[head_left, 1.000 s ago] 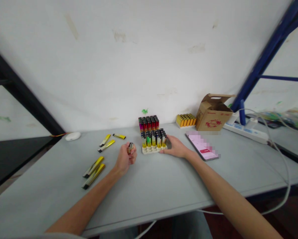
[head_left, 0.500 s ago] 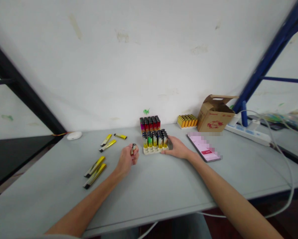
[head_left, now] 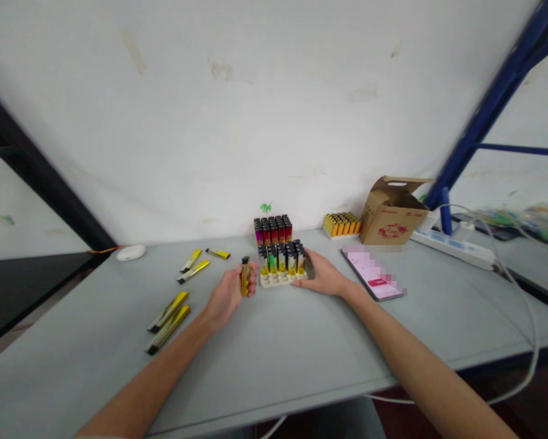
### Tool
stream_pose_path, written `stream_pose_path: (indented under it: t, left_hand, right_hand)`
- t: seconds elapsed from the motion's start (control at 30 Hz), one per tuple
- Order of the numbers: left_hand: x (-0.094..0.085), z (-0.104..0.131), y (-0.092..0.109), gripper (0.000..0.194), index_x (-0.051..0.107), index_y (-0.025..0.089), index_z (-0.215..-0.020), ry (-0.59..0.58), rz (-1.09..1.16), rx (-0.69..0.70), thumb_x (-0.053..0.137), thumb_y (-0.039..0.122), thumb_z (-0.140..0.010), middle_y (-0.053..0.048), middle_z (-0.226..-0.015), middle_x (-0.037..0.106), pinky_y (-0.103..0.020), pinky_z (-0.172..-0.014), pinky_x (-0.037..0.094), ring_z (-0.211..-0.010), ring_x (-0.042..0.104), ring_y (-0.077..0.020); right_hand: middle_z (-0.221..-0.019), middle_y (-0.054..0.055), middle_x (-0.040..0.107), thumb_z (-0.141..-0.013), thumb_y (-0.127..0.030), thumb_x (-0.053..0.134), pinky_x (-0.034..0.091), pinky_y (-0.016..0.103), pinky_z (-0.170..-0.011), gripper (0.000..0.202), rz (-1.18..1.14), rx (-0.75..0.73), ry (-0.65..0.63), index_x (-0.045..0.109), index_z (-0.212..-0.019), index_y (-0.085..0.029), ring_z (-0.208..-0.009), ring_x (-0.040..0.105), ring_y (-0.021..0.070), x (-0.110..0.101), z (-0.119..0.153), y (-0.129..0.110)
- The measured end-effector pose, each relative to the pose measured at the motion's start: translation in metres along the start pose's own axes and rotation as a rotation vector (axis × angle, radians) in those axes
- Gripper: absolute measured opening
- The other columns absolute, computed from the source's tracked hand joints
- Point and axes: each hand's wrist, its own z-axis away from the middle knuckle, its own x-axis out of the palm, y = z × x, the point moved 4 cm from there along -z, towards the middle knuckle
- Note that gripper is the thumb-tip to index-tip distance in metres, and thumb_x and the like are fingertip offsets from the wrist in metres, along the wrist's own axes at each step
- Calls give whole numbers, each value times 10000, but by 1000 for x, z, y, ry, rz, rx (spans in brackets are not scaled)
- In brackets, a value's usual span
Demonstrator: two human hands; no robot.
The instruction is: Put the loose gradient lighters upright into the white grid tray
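A yellow lighter (head_left: 245, 279) with a black top stands upright in my left hand (head_left: 230, 294), whose fingers are wrapped round it. Just right of it is a white tray (head_left: 283, 280) holding several black-topped lighters (head_left: 282, 259); some holes along its front row are unfilled. My right hand (head_left: 320, 273) grips the tray's right side, thumb at the front corner. Several yellow lighters (head_left: 194, 271) lie on the grey table left of my left hand, two of them (head_left: 168, 329) nearer the front.
Behind the tray stand red and purple lighters (head_left: 274, 230). Farther right are a tray of orange lighters (head_left: 342, 225), an open cardboard box (head_left: 388, 222), a phone (head_left: 372, 273) and a power strip (head_left: 459, 247). A white case (head_left: 131, 253) sits at the back left.
The lighter in my left hand has turned more upright and shows more of its yellow body. My right hand stays on the tray. The whole view has shifted slightly.
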Motion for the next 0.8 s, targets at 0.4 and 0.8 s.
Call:
stream_pose_path:
  t: [0.4, 0.8]
  left_hand:
    - [10, 4, -4, 508, 487, 190, -1088, -129, -269, 14, 738, 439, -723, -54, -865, 682, -345, -647, 551, -749, 664, -200]
    - [21, 5, -12, 287, 704, 139, -845, -204, -405, 37, 742, 388, -707, -58, -845, 723, -341, -794, 550, -827, 660, -199]
  right_hand:
    - [-1261, 114, 512, -831, -295, 574, 431, 471, -964, 287, 60, -281, 525, 646, -1103, -240, -1183, 487, 278, -33, 11, -72]
    - [-1182, 102, 587, -816, -277, 652, 472, 398, -924, 132, -184, -271, 308, 712, -913, -210, -1130, 543, 228, -4, 5, -92]
